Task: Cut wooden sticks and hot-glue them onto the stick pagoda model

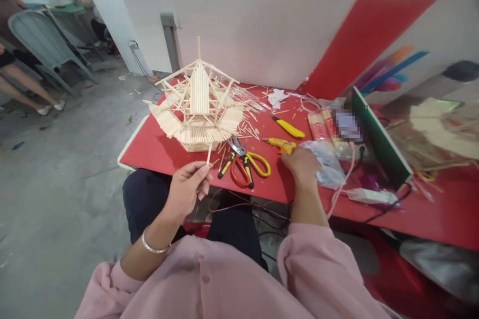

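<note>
My left hand (186,185) pinches a short stick (209,154) upright. Right hand (301,163) curls on the glue gun (280,144). I'd dab little glue, w/ stick steady near the model (198,109).

A red worktop (157,152) carries everything here. At its far left stands a stick-built model house (198,109), with loose sticks (252,127) scattered on the surface just to its right. Near the front edge lie pliers (234,154) and scissors (249,167) with red and yellow handles, touching each other. Just beyond them rests a yellow glue gun (280,145), and farther back a yellow utility knife (288,127). A crumpled white paper (277,97) sits near the back. To the right, packets of sticks (322,127) lie beside a clear plastic bag (329,164), and a white power strip (370,195) lies near the front edge.
</note>
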Tool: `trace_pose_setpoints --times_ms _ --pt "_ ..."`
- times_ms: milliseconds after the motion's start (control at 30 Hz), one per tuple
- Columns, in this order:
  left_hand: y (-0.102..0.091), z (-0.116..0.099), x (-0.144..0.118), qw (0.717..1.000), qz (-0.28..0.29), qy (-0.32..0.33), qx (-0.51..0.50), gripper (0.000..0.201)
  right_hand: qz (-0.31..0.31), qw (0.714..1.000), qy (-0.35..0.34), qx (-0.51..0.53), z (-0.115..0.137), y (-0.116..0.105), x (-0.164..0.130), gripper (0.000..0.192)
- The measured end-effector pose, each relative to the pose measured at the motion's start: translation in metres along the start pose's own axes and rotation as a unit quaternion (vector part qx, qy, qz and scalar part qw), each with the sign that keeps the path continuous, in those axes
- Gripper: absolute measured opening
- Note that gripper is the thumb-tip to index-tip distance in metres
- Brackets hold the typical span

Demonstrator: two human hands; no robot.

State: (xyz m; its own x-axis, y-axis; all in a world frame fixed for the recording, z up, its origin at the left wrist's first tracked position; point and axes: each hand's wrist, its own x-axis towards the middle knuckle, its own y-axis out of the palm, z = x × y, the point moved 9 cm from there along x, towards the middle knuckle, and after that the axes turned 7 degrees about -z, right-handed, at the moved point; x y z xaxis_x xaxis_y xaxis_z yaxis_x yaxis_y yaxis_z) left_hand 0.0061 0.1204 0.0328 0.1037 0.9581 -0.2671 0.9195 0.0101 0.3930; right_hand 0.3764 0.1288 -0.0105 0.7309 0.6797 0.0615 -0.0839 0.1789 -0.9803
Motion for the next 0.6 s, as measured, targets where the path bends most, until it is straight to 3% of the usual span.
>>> trace_pose_setpoints --times_ms 167,367,467,600 --pt "-0.007 -0.023 0.005 1.0 -0.003 0.024 -0.012 0.025 0.024 0.997 0.009 0.072 -0.001 0.006 0.009 0.032" --pt "-0.012 -0.031 0.015 0.999 0.008 0.022 -0.024 0.026 -0.04 0.973 0.006 0.228 -0.001 -0.027 -0.02 0.036" --pt "-0.012 -0.033 0.02 0.999 0.016 0.019 -0.043 0.024 -0.07 0.935 -0.004 0.347 0.011 -0.052 -0.047 0.033" --pt "-0.013 -0.044 0.024 0.998 0.014 0.024 -0.05 0.023 -0.084 0.881 -0.072 0.46 0.049 -0.091 -0.077 0.023"
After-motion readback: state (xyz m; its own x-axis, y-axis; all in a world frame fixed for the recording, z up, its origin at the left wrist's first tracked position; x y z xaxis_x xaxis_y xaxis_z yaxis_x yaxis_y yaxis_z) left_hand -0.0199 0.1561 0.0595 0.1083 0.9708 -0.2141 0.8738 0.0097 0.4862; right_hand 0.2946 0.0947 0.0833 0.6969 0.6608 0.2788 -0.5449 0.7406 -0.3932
